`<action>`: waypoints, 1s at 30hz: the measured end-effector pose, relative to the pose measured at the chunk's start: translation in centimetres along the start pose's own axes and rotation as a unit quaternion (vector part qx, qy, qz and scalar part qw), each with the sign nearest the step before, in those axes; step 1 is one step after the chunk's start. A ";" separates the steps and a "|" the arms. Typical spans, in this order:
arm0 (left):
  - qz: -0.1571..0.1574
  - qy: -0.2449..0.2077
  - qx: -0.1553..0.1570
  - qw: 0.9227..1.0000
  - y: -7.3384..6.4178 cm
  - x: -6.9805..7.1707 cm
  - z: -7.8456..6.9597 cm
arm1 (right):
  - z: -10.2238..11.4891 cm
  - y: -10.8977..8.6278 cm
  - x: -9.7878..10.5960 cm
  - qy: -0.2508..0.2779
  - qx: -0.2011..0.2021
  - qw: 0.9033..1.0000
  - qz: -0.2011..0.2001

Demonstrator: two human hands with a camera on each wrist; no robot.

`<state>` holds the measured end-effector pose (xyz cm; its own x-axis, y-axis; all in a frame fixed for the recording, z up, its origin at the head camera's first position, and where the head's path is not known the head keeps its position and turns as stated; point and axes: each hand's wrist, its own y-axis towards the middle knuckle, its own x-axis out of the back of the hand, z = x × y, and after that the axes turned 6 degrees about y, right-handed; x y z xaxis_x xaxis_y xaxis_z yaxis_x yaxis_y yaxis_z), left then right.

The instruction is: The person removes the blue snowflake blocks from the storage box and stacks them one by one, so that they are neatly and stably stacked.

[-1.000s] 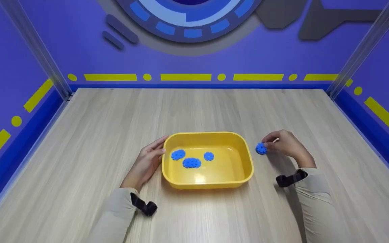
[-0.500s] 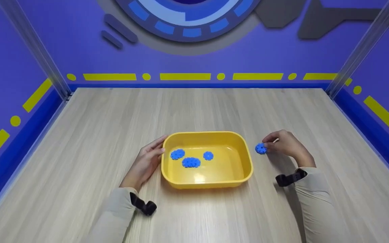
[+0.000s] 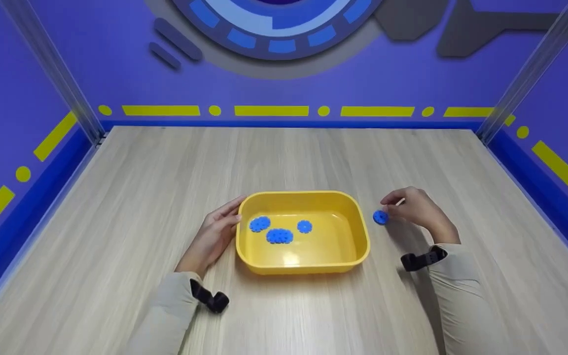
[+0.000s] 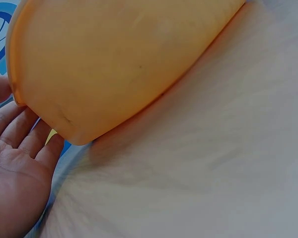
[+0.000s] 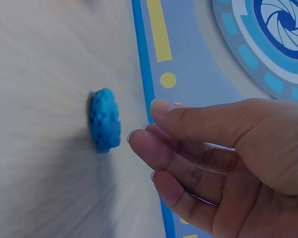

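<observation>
Blue piece (image 3: 380, 217) is being borne by the surface (image 3: 190, 177), to the right of the tray (image 3: 333, 242), with the fingertips of the right hand (image 3: 416, 211) being held just apart from it; this grip is being held slightly spread, nothing pinched. At the tray's left wall, straight fingers of the left hand (image 3: 212, 237) are being rested. For a sure hold, opposite edges are best being met by thumb and forefinger together, low down, with only light pressure being applied
</observation>
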<state>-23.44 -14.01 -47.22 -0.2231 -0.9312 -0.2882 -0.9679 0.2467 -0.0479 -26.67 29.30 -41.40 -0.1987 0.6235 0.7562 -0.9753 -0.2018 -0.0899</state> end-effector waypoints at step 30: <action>-0.004 -0.002 0.000 1.000 -0.1 0.0 0.1 | 10.2 1.5 -0.3 -0.054 0.102 0.989 0.089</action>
<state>-23.37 -13.97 -47.31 -0.2145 -0.9322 -0.2915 -0.9696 0.2391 -0.0513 -27.08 21.09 -35.14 -0.3428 0.4826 0.8060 -0.8840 -0.4559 -0.1030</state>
